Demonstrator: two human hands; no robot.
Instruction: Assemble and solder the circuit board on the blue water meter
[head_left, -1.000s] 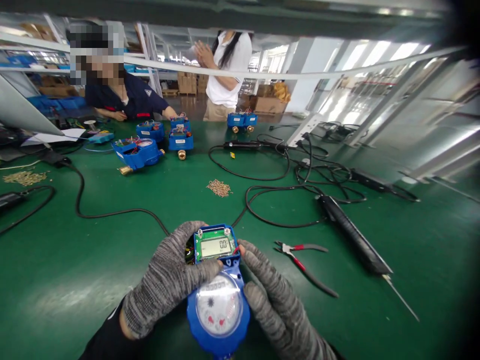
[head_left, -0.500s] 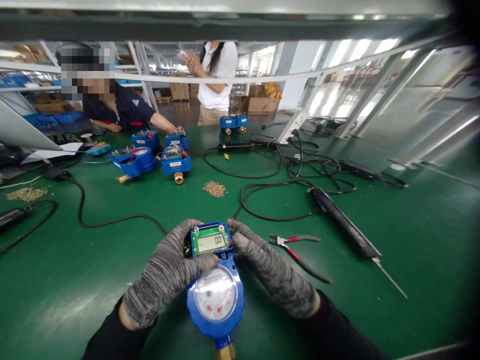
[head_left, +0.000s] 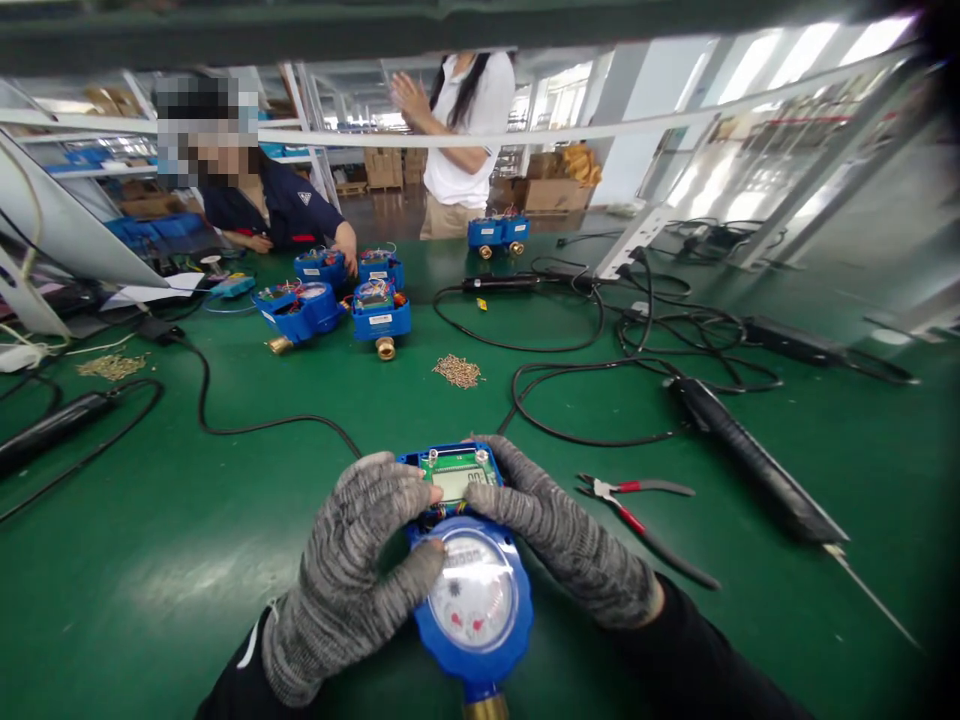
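Note:
A blue water meter [head_left: 517, 620] with a round clear dial lies before me, its brass pipe end toward me. Set in its open housing at the far end is a green circuit board [head_left: 459, 462] with a small LCD display, partly covered by my fingers. My left hand [head_left: 352, 570], in a grey knitted glove with bare fingertips, has its fingers on the board's left side and its thumb at the dial's edge. On the other side my right hand [head_left: 562, 530], gloved alike, grips the housing, thumb over the display's right edge and fingers behind.
Red-handled cutters [head_left: 634, 520] and a black electric screwdriver [head_left: 757, 465] lie to the right, among looping cables. Beyond the meter is a pile of small screws [head_left: 457, 371]. More blue meters [head_left: 382, 318] stand farther off, where a co-worker's hand [head_left: 346, 247] touches one. Another person stands behind.
My left hand has shifted its fingers onto the board and its thumb down to the dial. My right thumb has come over the display. The view has shifted, and the co-worker's hand has moved between meters.

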